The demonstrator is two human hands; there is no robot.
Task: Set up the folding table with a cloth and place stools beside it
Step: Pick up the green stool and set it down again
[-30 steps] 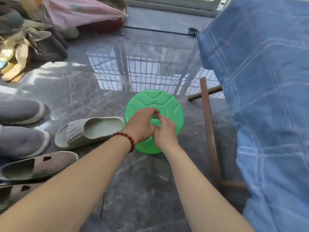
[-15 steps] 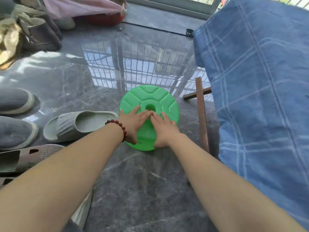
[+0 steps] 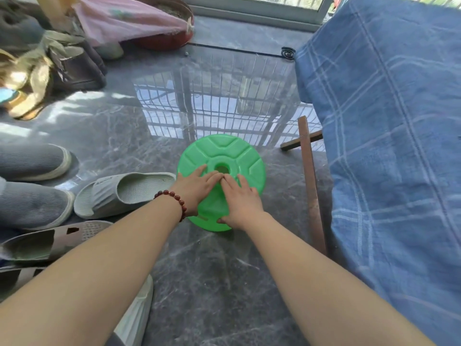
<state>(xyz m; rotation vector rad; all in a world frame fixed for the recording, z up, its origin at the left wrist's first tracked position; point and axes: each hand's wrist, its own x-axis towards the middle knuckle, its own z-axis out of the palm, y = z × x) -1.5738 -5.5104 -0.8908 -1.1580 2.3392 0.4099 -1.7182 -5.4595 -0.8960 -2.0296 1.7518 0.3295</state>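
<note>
A round green plastic stool (image 3: 225, 152), collapsed flat, lies on the grey marble floor in the middle of the view. My left hand (image 3: 197, 187) and my right hand (image 3: 240, 202) both press flat on its near half, fingers spread beside the centre hole. At the right stands the folding table, draped in a blue checked cloth (image 3: 389, 136). Its brown wooden leg frame (image 3: 310, 186) shows below the cloth, just right of the stool.
Grey slippers (image 3: 122, 193) and several other shoes (image 3: 32, 203) lie at the left, close to the stool. A pink cloth over a red basin (image 3: 139, 23) and bags sit at the back left. A dark coil (image 3: 288, 53) lies near the window sill.
My fingers, curled at the stool's centre hole one second ago, now lie flat on its top. The stool sits lower and flatter on the floor.
</note>
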